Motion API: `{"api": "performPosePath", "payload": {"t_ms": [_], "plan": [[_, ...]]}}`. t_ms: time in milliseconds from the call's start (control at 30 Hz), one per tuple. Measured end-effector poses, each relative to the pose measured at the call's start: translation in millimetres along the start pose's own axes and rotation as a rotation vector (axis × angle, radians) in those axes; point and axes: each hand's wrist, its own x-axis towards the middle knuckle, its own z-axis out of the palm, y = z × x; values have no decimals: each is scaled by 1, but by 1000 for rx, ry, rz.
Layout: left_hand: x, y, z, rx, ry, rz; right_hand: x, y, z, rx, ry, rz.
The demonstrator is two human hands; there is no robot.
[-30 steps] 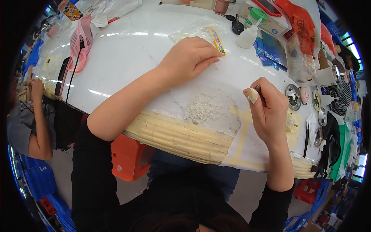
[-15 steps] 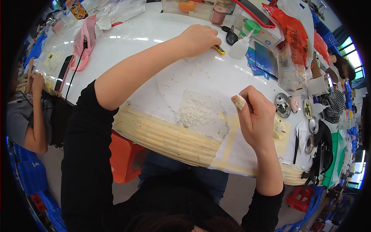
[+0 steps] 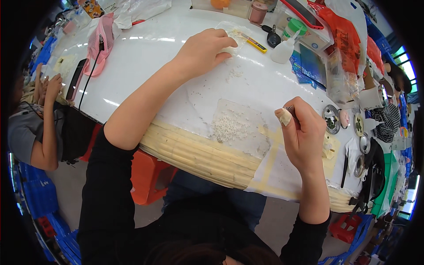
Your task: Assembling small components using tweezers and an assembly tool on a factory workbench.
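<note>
Clear crinkled bag (image 3: 238, 43) lying upper centre. Left hand (image 3: 206, 51) curving by it, fingers apart. Right hand (image 3: 304, 132) clamping something grey (image 3: 289, 108), mid-right.

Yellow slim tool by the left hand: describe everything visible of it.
The yellow slim tool is straight, with yellow edges, a darker band along its length and a plastic look. It lies flat on the white table, slanting from far left to near right. Its far end meets clear plastic; over or under, I cannot tell. The left hand, open beside it, appears not to touch it.
</note>
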Motion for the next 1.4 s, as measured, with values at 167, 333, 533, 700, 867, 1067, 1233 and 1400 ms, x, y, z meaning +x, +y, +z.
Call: {"api": "performPosePath", "payload": {"t_ms": [167, 333, 533, 700, 867, 1067, 1233, 1400], "plan": [[7, 30, -33, -524, -616, -125, -1, 4, -2, -7, -17, 14], [-7, 57, -15, -738, -603, -22, 0, 7, 3, 32, -32, 79], [-9, 60, 0, -736, -494, -144, 1, 9, 1, 42, -31, 97], [-12, 63, 3, -672, -486, -100, 1, 9, 4, 40, -46, 99], [-13, 63, 10, -698, -383, -111, 1, 12, 5, 35, -49, 103], [-11, 79, -7, -1657, -523, -762, 3, 2, 2, 115, 48, 62], [-20, 92, -9, -1799, -539, -834, 1, 5, 7, 174, 45, -52], [-23, 95, -7, -1761, -541, -749, -1, 6, 9, 163, 44, -107]]}}
